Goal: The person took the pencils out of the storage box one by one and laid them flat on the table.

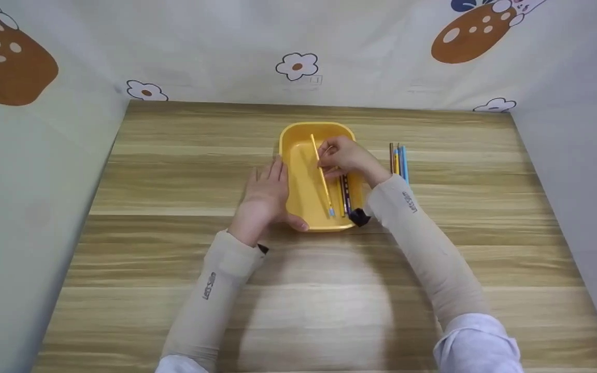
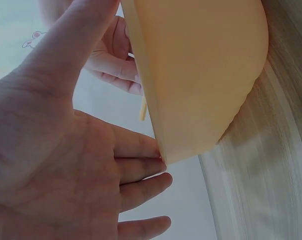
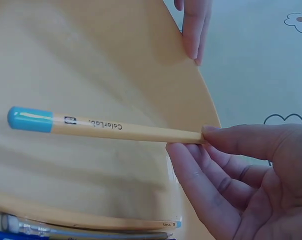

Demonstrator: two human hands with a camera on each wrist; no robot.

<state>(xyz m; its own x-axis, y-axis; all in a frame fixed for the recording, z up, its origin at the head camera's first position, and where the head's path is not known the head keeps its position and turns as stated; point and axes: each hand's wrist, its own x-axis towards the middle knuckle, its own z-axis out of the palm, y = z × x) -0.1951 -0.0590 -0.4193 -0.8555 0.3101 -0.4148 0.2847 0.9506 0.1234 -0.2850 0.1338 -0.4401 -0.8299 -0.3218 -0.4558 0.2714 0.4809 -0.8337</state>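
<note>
my right hand (image 1: 341,155) pinches a blue-ended yellow pencil (image 3: 101,126) between thumb and fingers, slanting over the yellow tray (image 1: 301,181). my left hand (image 1: 265,194) is spread wide, straight fingers touching the tray's left rim, thumb at its near edge. loose pencils (image 1: 346,192) lie inside along the right; a small bunch (image 1: 396,160) lies on the wooden table (image 1: 174,197) to the right.

Left grip (image 1: 267,194) is straight-fingered, thumb (image 1: 297,223) spread; right grip (image 1: 345,154) pinches, its fingers (image 3: 198,185) curled.
</note>
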